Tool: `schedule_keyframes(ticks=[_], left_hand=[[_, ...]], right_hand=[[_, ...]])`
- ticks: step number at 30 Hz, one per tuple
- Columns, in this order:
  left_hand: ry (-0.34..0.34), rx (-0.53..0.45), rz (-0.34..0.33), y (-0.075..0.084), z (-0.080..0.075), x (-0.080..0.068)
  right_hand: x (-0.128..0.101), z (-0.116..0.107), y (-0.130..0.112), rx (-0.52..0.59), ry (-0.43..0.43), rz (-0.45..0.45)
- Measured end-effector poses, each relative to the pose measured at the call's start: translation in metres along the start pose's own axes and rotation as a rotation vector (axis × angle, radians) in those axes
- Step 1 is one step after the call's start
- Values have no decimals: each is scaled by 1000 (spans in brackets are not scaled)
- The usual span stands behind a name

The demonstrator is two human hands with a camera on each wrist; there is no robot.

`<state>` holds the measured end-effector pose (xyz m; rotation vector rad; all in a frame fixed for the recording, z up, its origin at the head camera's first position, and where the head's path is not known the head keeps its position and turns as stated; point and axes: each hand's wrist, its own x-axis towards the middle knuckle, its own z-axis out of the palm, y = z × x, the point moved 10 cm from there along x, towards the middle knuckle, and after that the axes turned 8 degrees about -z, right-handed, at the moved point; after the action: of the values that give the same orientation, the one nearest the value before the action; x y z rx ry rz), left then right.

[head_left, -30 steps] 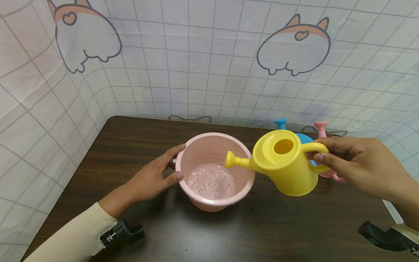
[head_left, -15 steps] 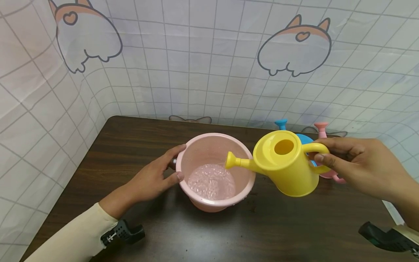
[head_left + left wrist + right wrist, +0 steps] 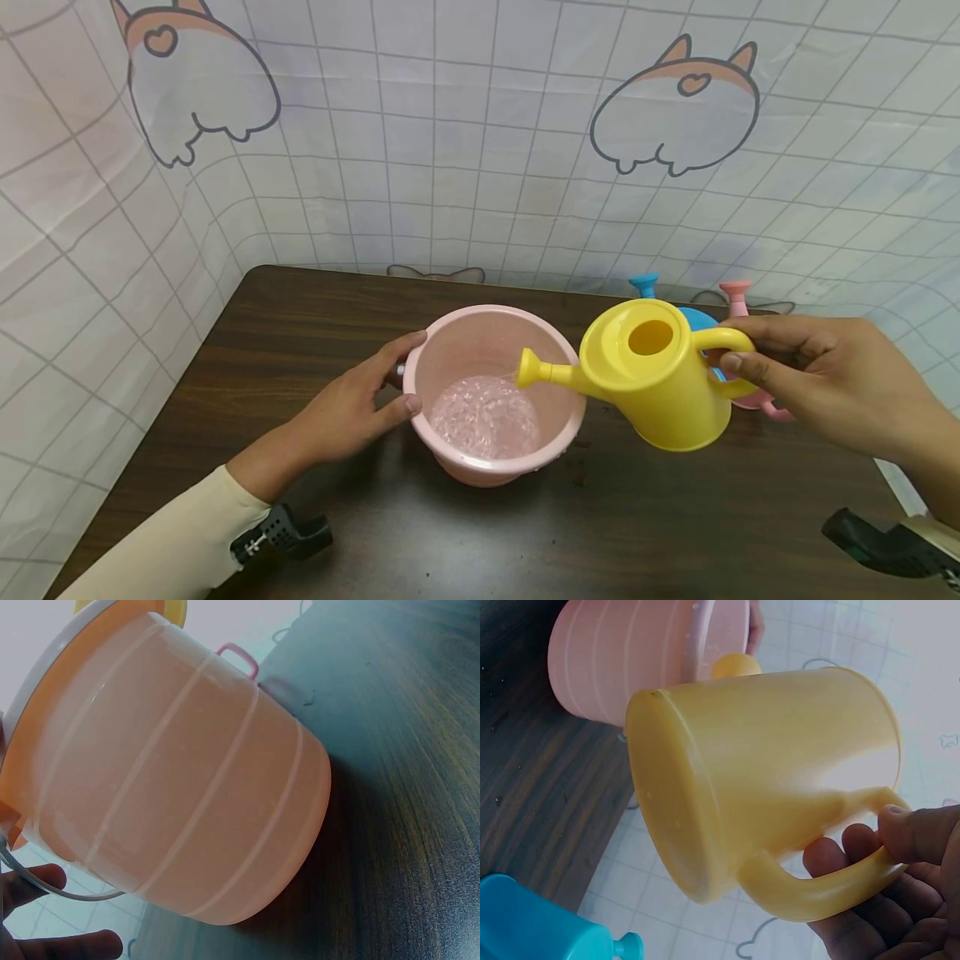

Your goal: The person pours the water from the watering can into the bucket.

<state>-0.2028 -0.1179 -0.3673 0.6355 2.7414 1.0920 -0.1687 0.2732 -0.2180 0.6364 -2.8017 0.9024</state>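
- While the right hand (image 3: 817, 375) grips its handle, the smooth yellow watering can (image 3: 660, 383) tilts over the pink bucket (image 3: 491, 392) on the counter (image 3: 675, 517).
- Left hand (image 3: 352, 408) cups the bucket's rim, fingers straight.
- Left wrist view alone shows the bucket's ribbed wall.

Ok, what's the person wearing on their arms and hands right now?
Both hands are bare: no gloves or rings show. The left hand comes out of a long cream sleeve, with a black ribbed wrist camera mount at the cuff. The right hand has a similar black mount by the wrist; its forearm shows no sleeve.
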Motion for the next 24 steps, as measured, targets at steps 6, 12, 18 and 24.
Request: schedule_keyframes(ticks=[6,12,18,24], left_hand=[[-2,-6,0,0,0,0],[-4,-12,0,0,0,1],[-6,-7,-4,0,0,0],[-5,-9,-7,0,0,0]], right_hand=[[0,-1,0,-15,4,1],[1,-1,-3,-18,9,-23],[2,-1,-4,-18,6,-24],[2,-1,-3,-14,0,-10]])
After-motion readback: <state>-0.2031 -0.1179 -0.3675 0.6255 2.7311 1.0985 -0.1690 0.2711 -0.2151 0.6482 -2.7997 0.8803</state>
